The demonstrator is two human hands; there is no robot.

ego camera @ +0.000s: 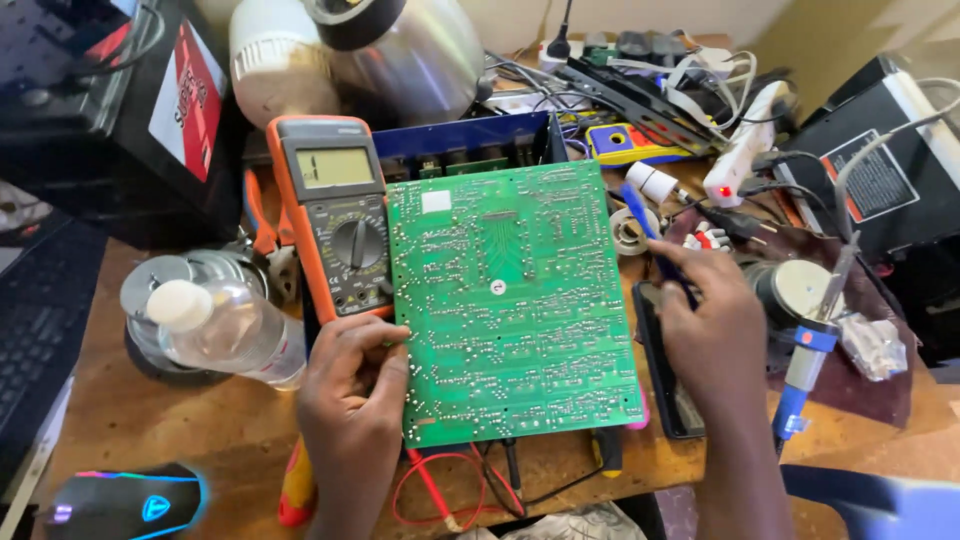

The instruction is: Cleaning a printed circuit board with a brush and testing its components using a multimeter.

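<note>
The green circuit board (510, 300) lies solder-side up at the tabletop's (180, 420) centre. The left hand (350, 385) pinches its 8 o'clock edge, steadying it — the right hand (715, 330), at 3 o'clock, grips a blue-handled tool (645, 225). An orange multimeter (335, 215) sits at 10 o'clock.

board (510, 300) centre — multimeter (340, 215) left | bottle (225, 325) further left | soldering iron (805, 360) right

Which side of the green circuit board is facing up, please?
Solder side up: the green circuit board shows traces and joints, no components. The left hand grips its edge.
</note>
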